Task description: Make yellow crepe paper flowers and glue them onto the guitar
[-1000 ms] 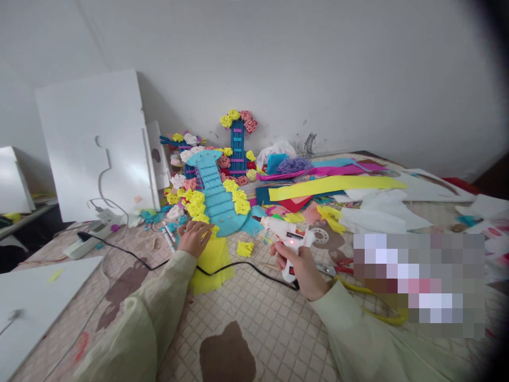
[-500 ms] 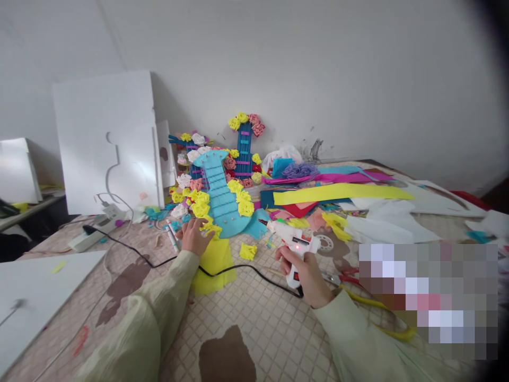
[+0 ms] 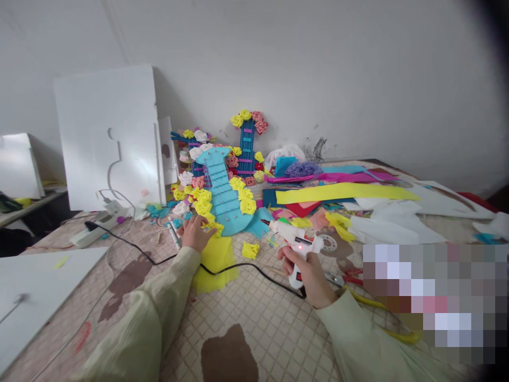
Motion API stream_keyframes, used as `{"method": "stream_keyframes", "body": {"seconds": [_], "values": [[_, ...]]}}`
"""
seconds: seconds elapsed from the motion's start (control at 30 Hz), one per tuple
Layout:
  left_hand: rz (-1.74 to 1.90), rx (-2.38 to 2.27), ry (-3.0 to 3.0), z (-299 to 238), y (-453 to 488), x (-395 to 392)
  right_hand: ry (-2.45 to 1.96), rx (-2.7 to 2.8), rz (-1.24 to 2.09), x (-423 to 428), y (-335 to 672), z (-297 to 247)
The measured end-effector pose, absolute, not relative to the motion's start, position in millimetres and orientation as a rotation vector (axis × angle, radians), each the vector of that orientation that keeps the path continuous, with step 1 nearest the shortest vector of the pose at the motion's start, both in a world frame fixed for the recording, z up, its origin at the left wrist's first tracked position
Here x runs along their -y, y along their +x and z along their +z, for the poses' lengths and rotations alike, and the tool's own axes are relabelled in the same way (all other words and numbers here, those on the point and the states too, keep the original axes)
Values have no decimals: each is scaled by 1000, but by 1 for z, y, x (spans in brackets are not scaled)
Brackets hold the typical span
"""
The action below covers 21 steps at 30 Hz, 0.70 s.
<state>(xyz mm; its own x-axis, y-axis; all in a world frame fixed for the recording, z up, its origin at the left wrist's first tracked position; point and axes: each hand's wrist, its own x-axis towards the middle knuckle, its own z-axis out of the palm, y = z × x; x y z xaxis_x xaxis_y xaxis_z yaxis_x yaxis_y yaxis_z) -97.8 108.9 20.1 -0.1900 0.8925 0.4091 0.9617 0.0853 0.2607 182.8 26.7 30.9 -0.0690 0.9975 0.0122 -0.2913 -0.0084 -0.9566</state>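
Note:
My right hand is wrapped round the grip of a white hot glue gun. Its dark nozzle points left, and a small red light glows on its side. At the lower left edge of a light blue guitar-shaped cutout, my left hand has its bent fingers on a yellow crepe-paper flower. More yellow flowers line both sides of the cutout, which leans back. One loose yellow paper flower lies between my hands. Yellow crepe paper lies flat below my left hand.
A black cord crosses the table to a power strip at left. Behind stand decorated dark blue guitar shapes and a white board. Coloured paper strips and red-handled scissors lie at right.
The view has shifted slightly, so the background sits a little further right. Both hands keep the same hold, with the left still at the yellow flower.

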Motion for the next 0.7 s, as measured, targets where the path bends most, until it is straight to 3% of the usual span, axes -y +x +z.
{"method": "stream_keyframes", "body": {"seconds": [0.4,0.7], "values": [[-699,2338,-1903,28,-96,-116,-981,1056,1393,-29,184,25],[-971,2317,-1941,22,-109,-113,-985,1078,1385,-23,182,37]]}}
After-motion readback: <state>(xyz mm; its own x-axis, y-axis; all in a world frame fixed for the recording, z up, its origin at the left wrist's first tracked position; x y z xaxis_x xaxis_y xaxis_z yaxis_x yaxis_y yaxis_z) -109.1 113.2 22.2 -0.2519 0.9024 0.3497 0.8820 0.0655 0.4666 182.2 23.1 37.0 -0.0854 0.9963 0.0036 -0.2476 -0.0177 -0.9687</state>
